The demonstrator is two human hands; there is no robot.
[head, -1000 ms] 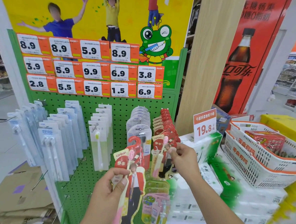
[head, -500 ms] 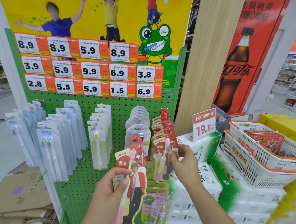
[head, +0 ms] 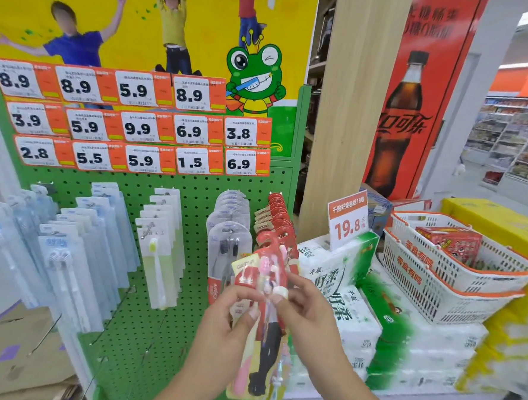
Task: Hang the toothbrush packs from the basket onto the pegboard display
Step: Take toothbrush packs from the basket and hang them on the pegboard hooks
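Note:
A red toothbrush pack (head: 259, 280) with a pink brush and a printed figure is upright in front of the green pegboard (head: 195, 195). My left hand (head: 227, 318) grips its middle from the left. My right hand (head: 305, 307) pinches its right edge near the top. Just behind it, a row of matching red packs (head: 278, 219) hangs on a peg at the board's right side. The white and orange basket (head: 456, 273) sits to the right on stacked goods and holds a red box (head: 448, 242).
Blue packs (head: 68, 243), a green-brush row (head: 158, 239) and clear dark-brush packs (head: 230, 228) hang left of the red row. Bare peg hooks stick out low on the board. Tissue bundles (head: 352, 298) and a 19.8 sign (head: 348, 223) stand right; cardboard lies at lower left.
My right hand left the pack hanging on the red row and came over to the pack in my left hand. Both hands now hold it, raised and nearer the red row.

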